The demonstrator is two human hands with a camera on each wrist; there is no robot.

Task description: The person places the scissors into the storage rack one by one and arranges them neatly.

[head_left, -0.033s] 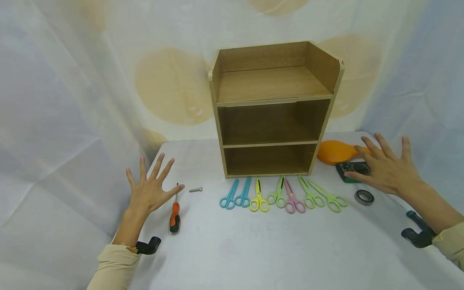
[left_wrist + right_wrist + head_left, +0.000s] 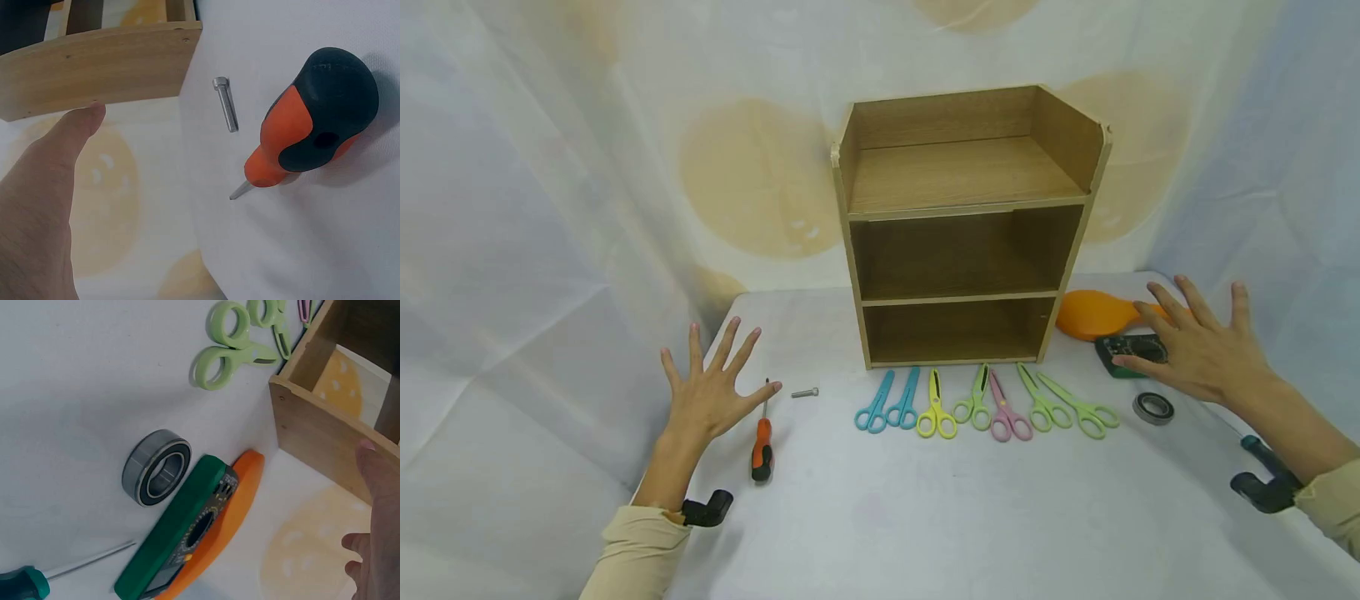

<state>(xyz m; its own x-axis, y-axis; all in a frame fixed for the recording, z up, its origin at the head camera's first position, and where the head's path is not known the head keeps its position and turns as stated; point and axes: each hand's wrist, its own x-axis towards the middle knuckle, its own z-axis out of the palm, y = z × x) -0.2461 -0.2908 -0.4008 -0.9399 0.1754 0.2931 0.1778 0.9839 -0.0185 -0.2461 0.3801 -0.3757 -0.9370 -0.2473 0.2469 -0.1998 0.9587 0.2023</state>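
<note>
Change since earlier frame: no visible movement; both hands and every item are keeping the same places.
Left hand: the left hand (image 2: pixel 707 404) is hovering over the left side of the table (image 2: pixel 940 525), fingers spread, holding nothing.
Orange-and-black screwdriver: the orange-and-black screwdriver (image 2: pixel 762 450) is lying just right of that hand, shaft pointing far; the left wrist view is showing the thumb apart from it.
Bolt: a silver bolt (image 2: pixel 805 392) is lying just right of the screwdriver tip.
Right hand: the right hand (image 2: pixel 1210 354) is hovering at far right, fingers spread, holding nothing.
Multimeter: a green-cased multimeter (image 2: pixel 1116 352) is lying below that hand, on the near side of an orange rounded object (image 2: pixel 1093 315).
Bearing: a metal bearing (image 2: pixel 1142 407) is lying just nearer than the multimeter.
Green-handled screwdriver: the green-handled screwdriver (image 2: pixel 25 584) is lying at right, partly hidden by the right arm in the head view.
Shelf: a three-tier wooden shelf (image 2: pixel 962 210) is standing at the far side, centre.
Scissors: seven pairs of scissors (image 2: pixel 936 400) are lying in a row before it.
</note>
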